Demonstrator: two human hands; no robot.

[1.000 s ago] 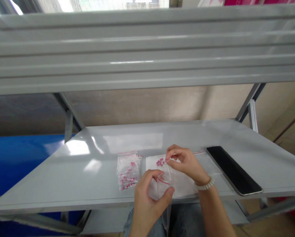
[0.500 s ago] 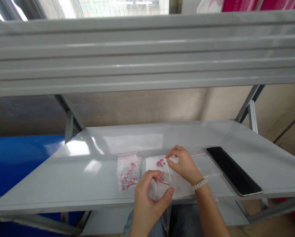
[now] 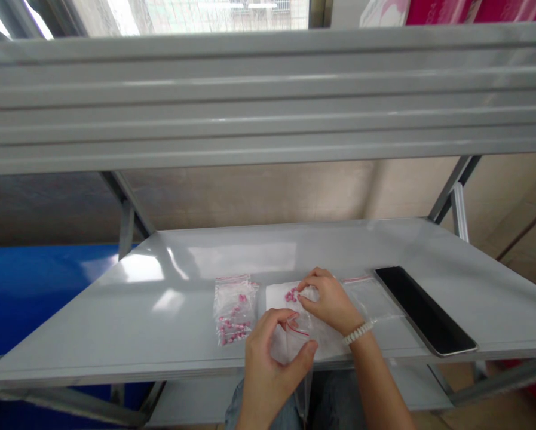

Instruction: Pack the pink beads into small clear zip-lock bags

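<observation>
My left hand (image 3: 274, 361) is at the front edge of the shelf, thumb and forefinger curved around a small clear zip bag (image 3: 297, 328) with a red seal line, its mouth held spread. Beyond it, several small pink beads (image 3: 290, 295) lie on a white sheet (image 3: 274, 296). My right hand (image 3: 328, 301), wearing a pale beaded bracelet (image 3: 360, 332), reaches in from the right. Its thumb and forefinger pinch at the right side of the bead cluster, around a bead that is partly hidden. Left of the sheet lie filled zip bags (image 3: 234, 313) of pink beads.
A black tablet (image 3: 422, 310) lies at the right, beside a flat clear bag (image 3: 370, 295). The grey shelf board (image 3: 182, 334) carries everything. A ridged grey upper shelf (image 3: 268, 101) crosses above, held by metal brackets (image 3: 126, 206).
My right hand has moved slightly left and its fingertips have come down to the beads. My left hand and the small bag stay almost still.
</observation>
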